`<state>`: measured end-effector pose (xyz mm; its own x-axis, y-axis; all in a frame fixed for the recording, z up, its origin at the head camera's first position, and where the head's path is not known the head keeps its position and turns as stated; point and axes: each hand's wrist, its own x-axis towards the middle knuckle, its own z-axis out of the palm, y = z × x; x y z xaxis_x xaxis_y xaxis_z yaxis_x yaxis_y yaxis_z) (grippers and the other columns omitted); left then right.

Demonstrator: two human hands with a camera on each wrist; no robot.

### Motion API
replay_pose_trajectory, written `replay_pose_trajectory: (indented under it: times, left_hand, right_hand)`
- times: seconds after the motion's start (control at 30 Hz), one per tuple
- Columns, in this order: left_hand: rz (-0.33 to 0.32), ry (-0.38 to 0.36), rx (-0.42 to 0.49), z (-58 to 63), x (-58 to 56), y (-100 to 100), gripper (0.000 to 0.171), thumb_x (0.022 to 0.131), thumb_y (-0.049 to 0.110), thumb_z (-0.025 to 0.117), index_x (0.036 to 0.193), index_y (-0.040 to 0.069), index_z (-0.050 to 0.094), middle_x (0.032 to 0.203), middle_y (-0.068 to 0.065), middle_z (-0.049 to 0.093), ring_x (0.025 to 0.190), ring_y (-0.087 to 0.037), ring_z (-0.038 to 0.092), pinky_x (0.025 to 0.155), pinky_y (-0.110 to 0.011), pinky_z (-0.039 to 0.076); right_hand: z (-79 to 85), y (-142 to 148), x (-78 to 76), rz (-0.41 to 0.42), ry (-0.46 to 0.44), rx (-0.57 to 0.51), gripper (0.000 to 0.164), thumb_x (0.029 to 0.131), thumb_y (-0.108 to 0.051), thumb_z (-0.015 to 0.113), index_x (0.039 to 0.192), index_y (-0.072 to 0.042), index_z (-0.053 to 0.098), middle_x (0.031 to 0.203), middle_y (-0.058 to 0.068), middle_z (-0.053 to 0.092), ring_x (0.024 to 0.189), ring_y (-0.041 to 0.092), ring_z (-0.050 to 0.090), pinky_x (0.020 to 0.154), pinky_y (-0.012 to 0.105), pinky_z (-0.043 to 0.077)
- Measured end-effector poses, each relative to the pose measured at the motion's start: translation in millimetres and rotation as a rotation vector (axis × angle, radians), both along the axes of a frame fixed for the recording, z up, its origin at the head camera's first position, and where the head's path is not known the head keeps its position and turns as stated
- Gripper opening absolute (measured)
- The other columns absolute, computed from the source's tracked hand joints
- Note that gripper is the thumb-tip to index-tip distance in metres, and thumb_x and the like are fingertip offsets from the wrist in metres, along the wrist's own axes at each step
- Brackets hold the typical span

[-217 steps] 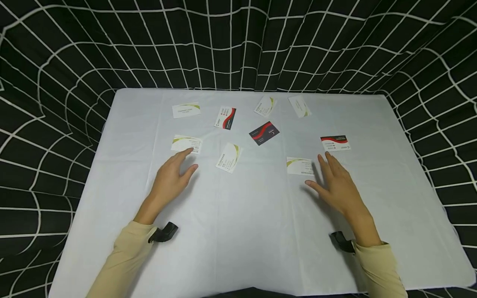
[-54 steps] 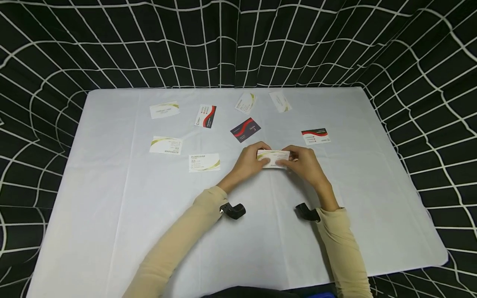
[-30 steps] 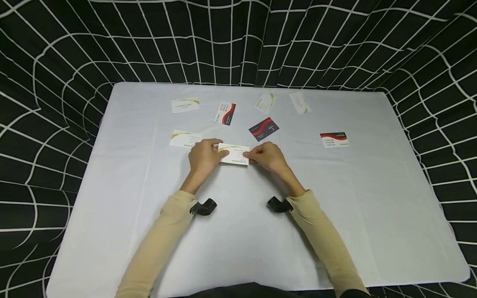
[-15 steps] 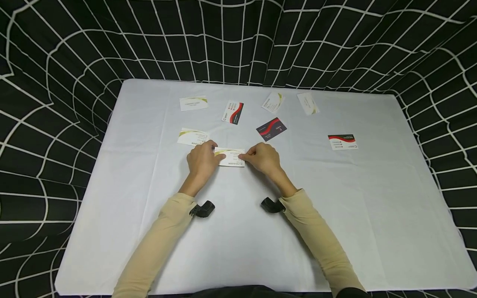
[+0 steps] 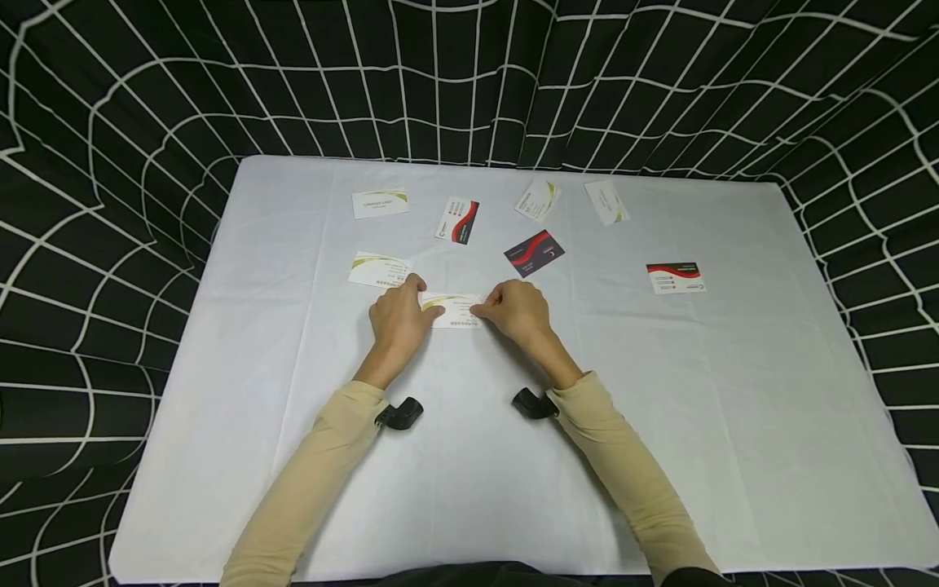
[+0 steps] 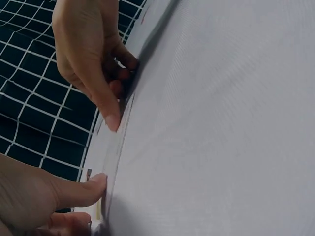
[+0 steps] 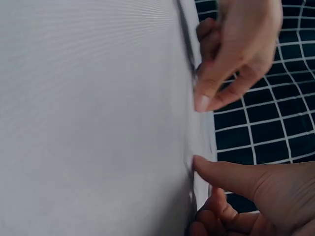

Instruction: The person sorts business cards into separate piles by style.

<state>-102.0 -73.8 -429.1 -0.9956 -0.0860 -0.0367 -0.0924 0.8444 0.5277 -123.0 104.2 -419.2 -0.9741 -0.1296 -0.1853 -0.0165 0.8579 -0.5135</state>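
Both hands meet at a white business card (image 5: 456, 311) with a green-gold curve, lying low at the table's middle. My left hand (image 5: 398, 319) holds its left end, thumb on top and forefinger at the far side. At the right end, my right hand (image 5: 519, 313) pinches the corner between thumb and curled fingers. In the left wrist view, the left thumb (image 6: 83, 191) presses the card's edge, seen almost edge-on. The right wrist view has the right hand (image 7: 275, 191) at the card's near end. Whether a second card lies underneath is hidden now.
Another white card pile (image 5: 378, 269) lies just beyond the left hand. Farther back are a white card (image 5: 380, 204), a red-black-white card (image 5: 458, 220), a dark card (image 5: 535, 253) and two white cards (image 5: 538, 200). A red-black-white card (image 5: 676, 278) lies right. Netted black cloth surrounds the white table (image 5: 469, 489).
The hands, earlier apart and loose, took up a white card at right and carried it left onto another white card. Over the last half second it has settled flatter; the hands barely moved.
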Motion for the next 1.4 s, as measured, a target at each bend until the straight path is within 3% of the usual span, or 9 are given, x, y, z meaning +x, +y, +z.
replay_pose_trajectory:
  times: [0.1,0.57,0.73,0.93,1.07,1.23,1.4]
  left_hand:
    - [0.009,-0.008,0.007,-1.2,0.3,-1,0.038,0.073,0.035,0.074,0.098,0.010,0.057,0.077,-0.012,0.064,0.066,-0.028,0.058,0.060,-0.040,0.041]
    - [0.017,-0.003,0.058,-2.6,1.0,-5,0.036,0.076,0.033,0.071,0.100,0.010,0.057,0.070,-0.010,0.062,0.058,-0.024,0.054,0.057,-0.038,0.040]
    - [0.038,0.045,0.117,-3.1,-2.1,-14,0.030,0.081,0.032,0.066,0.100,0.009,0.059,0.064,-0.005,0.059,0.056,-0.021,0.053,0.056,-0.038,0.041]
    - [0.089,0.136,0.129,0.7,-6.1,-36,0.025,0.085,0.027,0.062,0.101,0.007,0.061,0.066,-0.004,0.062,0.055,-0.020,0.055,0.054,-0.036,0.043]
    - [0.119,0.175,0.109,1.4,-7.6,-49,0.031,0.086,0.025,0.060,0.110,0.005,0.058,0.083,-0.009,0.060,0.073,-0.025,0.053,0.061,-0.038,0.043]
    - [0.119,0.229,0.076,-2.2,-10.0,-59,0.049,0.084,0.023,0.062,0.126,0.002,0.046,0.119,-0.021,0.046,0.109,-0.034,0.038,0.088,-0.043,0.033]
    - [0.101,0.162,0.053,-8.0,-9.2,-65,0.067,0.085,0.027,0.061,0.138,0.002,0.029,0.137,-0.029,0.028,0.131,-0.042,0.015,0.105,-0.048,0.016]
  right_hand:
    - [1.6,-1,-1.4,-0.014,-0.001,-0.026,0.021,0.072,-0.031,0.075,0.068,-0.012,0.066,0.065,-0.002,0.062,0.060,0.014,0.052,0.052,0.026,0.037]
    - [1.5,-2,-6.4,0.006,-0.047,-0.058,0.018,0.072,-0.030,0.075,0.072,-0.014,0.067,0.067,-0.002,0.062,0.062,0.014,0.051,0.055,0.027,0.036]
    - [4.8,-7,-5.9,-0.019,-0.039,-0.070,0.019,0.075,-0.032,0.073,0.075,-0.014,0.067,0.068,-0.001,0.062,0.064,0.015,0.050,0.057,0.027,0.036]
    - [16.1,-38,-4.0,0.000,0.059,-0.045,0.021,0.072,-0.030,0.075,0.078,-0.013,0.064,0.069,-0.003,0.060,0.063,0.014,0.052,0.058,0.030,0.038]
    - [18.4,-70,-7.6,0.071,0.121,0.012,0.029,0.070,-0.030,0.077,0.089,-0.011,0.065,0.076,-0.003,0.060,0.070,0.014,0.054,0.062,0.031,0.041]
    - [16.2,-106,-18.0,0.165,0.192,0.073,0.043,0.072,-0.029,0.075,0.107,-0.007,0.062,0.096,0.005,0.059,0.089,0.022,0.053,0.072,0.034,0.043]
    - [13.3,-126,-23.6,0.214,0.230,0.178,0.053,0.073,-0.031,0.074,0.115,-0.004,0.057,0.104,0.011,0.057,0.098,0.027,0.050,0.079,0.038,0.042]
